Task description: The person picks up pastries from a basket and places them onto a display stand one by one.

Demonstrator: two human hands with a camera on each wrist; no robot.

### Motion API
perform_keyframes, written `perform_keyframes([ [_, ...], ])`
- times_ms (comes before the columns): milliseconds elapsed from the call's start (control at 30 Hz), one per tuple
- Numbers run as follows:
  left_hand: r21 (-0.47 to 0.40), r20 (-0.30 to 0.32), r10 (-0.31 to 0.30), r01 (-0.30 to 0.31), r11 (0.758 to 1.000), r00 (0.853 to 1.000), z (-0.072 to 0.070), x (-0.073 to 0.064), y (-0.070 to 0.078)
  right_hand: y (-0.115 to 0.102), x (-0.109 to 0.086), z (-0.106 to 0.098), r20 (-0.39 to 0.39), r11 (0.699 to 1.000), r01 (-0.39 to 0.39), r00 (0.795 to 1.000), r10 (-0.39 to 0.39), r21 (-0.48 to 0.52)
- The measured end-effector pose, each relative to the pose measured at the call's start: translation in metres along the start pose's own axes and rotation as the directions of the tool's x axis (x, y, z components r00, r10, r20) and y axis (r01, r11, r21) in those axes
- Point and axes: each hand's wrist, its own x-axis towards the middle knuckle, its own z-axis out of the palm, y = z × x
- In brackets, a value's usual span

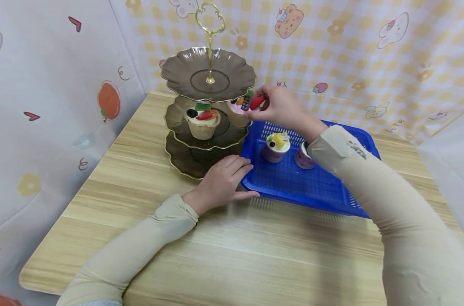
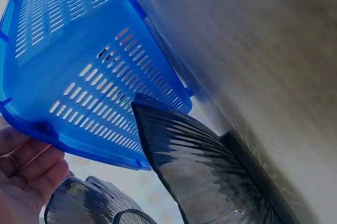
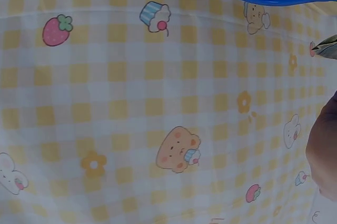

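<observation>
A pink cupcake (image 1: 238,120) is being pinched between the thumb and fingers of the right hand (image 1: 279,108), at the right edge of the middle tier (image 1: 176,120) of the stand (image 1: 232,76), near the table's (image 1: 140,191) far-left corner. Whether the tier is being touched cannot be told. The left hand (image 1: 225,180) is being rested, fingers extended and thumb spread, on the near-left corner of the basket (image 1: 293,182). A white cupcake (image 1: 202,129) is being borne by the same tier. The pink cupcake is being judged light, its toppings (image 1: 246,102) probably fragile; a hold round its lower side is being recommended.
</observation>
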Motion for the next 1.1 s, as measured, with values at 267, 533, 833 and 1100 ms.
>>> perform_keyframes([
  [267, 0.009, -0.016, 0.0, 0.0, 1.0, 1.0, 0.0, -0.001, 0.0, -0.009, 0.012, 0.015, 0.015, 1.0, -0.002, 1.0, 0.002, -0.025],
  [533, 0.011, 0.0, -0.005, 0.005, 1.0, 1.0, -0.001, -0.001, 0.0, -0.011, 0.016, 0.023, -0.019, 0.996, 0.005, 1.0, -0.007, -0.088],
  [833, 0.006, 0.009, -0.008, 0.007, 1.0, 1.0, -0.001, -0.001, 0.0, -0.014, 0.019, 0.027, -0.036, 0.994, 0.024, 0.999, -0.028, -0.103],
  [1100, 0.008, -0.009, -0.002, 0.002, 1.0, 1.0, 0.0, -0.001, 0.0, -0.018, 0.025, 0.026, 0.004, 0.996, 0.039, 0.999, -0.039, -0.082],
])
